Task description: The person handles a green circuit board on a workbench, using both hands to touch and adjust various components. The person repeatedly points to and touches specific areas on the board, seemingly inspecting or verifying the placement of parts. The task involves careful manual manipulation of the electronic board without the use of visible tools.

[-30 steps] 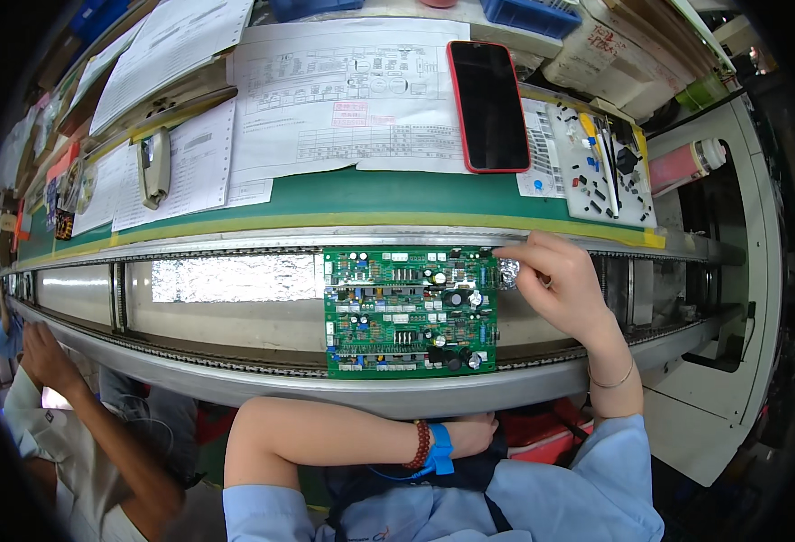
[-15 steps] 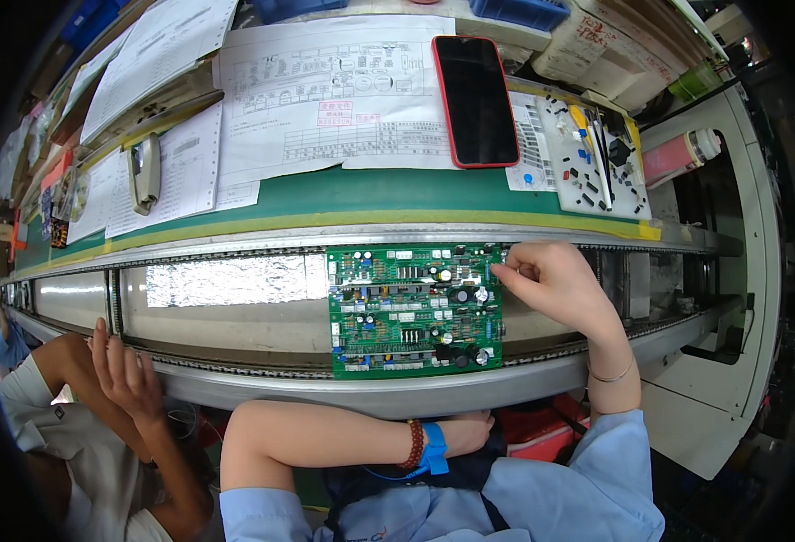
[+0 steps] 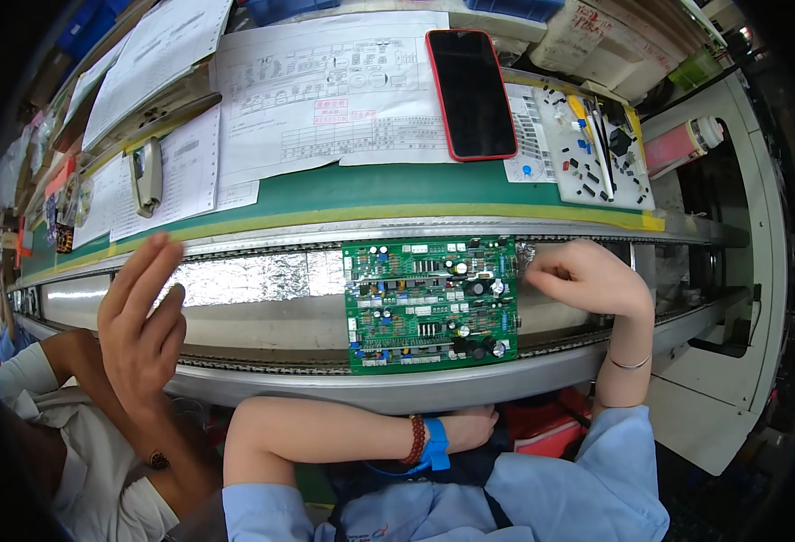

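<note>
A green circuit board [image 3: 433, 303] packed with capacitors, connectors and other parts lies across the two chain rails of a conveyor. Just off its right edge is my right hand [image 3: 585, 278], fingers curled inward and the thumb side toward the board. A narrow gap seems to separate hand and board; I see nothing held. My left hand [image 3: 471, 428] rests low in front of my body, below the near rail. A beaded bracelet and a blue wrist strap [image 3: 435, 446] circle that wrist. Its fingers are mostly hidden.
A co-worker's hand [image 3: 144, 316] reaches over the conveyor at left. Beyond the far rail [image 3: 280, 237] lie printed sheets [image 3: 325, 99], a stapler [image 3: 146, 178], a red-cased phone [image 3: 472, 95] and a white pad [image 3: 587, 144] with loose components and tools. A pinkish bottle [image 3: 682, 149] lies at right.
The board has shifted a little to the right on the rails. My right hand has drawn slightly right, off its edge. The co-worker's hand has risen over the conveyor. My left hand stays put.
</note>
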A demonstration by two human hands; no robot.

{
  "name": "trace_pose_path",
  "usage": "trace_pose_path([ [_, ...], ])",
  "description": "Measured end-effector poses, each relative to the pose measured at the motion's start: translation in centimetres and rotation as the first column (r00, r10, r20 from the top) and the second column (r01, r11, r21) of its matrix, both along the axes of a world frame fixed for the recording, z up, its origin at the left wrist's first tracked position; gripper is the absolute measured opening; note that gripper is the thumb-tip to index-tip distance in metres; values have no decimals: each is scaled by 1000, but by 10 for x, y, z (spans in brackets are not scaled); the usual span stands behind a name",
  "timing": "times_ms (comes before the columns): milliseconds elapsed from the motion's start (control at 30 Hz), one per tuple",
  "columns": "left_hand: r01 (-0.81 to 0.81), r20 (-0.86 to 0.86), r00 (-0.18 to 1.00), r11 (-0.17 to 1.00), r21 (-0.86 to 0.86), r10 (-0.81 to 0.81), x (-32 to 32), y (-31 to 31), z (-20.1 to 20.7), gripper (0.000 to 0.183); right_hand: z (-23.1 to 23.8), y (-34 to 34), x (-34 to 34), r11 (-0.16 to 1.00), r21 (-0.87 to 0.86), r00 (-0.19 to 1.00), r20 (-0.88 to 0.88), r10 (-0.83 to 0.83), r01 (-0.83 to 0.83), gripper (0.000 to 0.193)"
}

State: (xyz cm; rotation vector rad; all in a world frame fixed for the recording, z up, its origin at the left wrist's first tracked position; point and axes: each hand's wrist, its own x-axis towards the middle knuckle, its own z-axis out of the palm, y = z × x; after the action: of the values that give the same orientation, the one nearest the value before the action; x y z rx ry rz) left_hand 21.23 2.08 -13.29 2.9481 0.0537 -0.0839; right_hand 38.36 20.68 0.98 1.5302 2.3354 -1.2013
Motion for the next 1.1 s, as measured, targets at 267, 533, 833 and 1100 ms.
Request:
trace_pose_path([
  [267, -36, -23, 999, 993, -111, 33, 0, 1, 0, 15, -14, 5, 3, 987, -126, 990, -107, 87, -100, 26],
  [533, -37, 4, 999, 988, -147, 38, 4, -4, -15, 16, -25, -1, -11, 981, -148, 964, -251, 84, -124, 20],
  [833, -42, 8, 999, 993, -110, 43, 5, -1, -3, 19, -36, -6, -29, 978, -123, 925, -363, 111, -166, 23],
  [1100, -47, -9, 999, 997, -57, 47, 5, -1, 0, 22, -37, -6, -30, 980, -119, 925, -365, 103, -156, 25],
])
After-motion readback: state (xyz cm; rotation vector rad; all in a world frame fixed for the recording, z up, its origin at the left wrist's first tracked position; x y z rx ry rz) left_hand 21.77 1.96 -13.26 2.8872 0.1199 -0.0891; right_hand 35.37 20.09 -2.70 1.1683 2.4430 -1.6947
